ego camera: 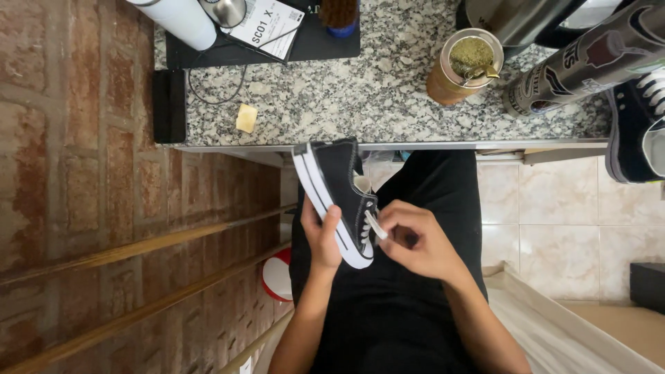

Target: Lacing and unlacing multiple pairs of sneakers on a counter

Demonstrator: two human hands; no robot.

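Lace work: my left hand [322, 239] clamps the black canvas sneaker with white rubber sole [336, 197] below the speckled granite counter [374, 104], at 12 o'clock from my lap. My right hand [415, 239] fingers pinch the white lace [375, 225]; best pulled snug, evenly.

**A home kitchen corner with a stone counter**

This looks like a kitchen in a home. A speckled grey granite counter [388, 97] runs across the far side, edged with a metal strip. On it stand household things: a gourd cup packed with green herb and a metal straw [465, 64], a white insulated bottle [179, 19] at the far left, and a sticker-covered flask [589, 59] lying at the right. A bare red brick wall [76, 180] with wooden rails fills the left. Pale marbled tiles [554, 221] line the surface below the counter on the right, as in a domestic room.
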